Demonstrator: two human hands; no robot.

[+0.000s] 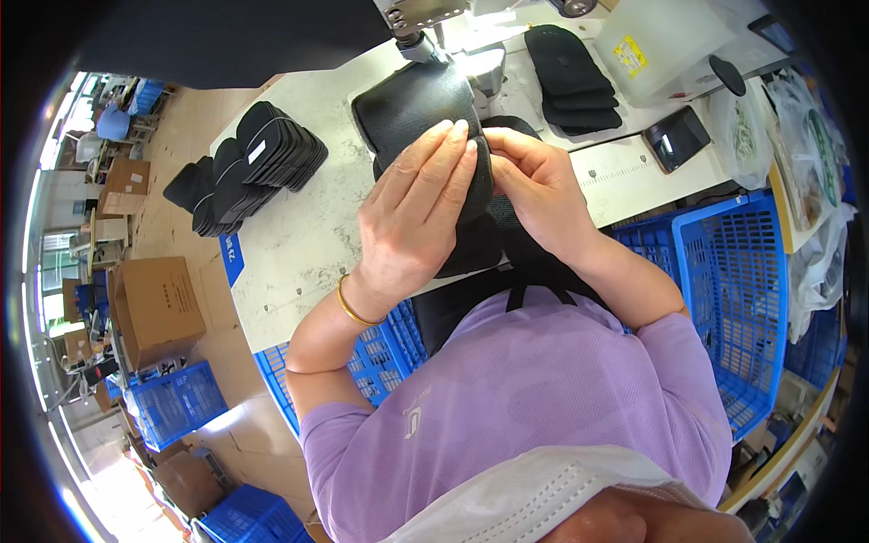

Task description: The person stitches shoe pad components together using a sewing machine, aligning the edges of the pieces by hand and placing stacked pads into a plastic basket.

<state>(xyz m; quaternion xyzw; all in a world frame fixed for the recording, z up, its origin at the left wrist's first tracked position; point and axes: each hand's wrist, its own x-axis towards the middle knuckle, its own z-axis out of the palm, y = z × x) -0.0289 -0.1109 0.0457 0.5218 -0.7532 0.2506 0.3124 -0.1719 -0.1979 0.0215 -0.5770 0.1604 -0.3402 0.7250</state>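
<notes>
A black padded fabric piece point(412, 104) lies on the white sewing table point(299, 235), its far end under the sewing machine's presser foot point(421, 43). My left hand point(412, 213) lies flat on its near end, fingers together and pressing down. My right hand point(534, 181) pinches the piece's right edge between thumb and fingers, right beside my left fingertips. More black fabric hangs below my hands toward my lap.
A stack of black pieces point(249, 163) sits at the table's left. Another black stack point(570, 77) lies at the back right beside a white machine body point(670, 41) and a dark phone point(677, 138). Blue crates point(733, 271) stand on my right and below the table. Cardboard boxes point(158, 303) rest on the floor at left.
</notes>
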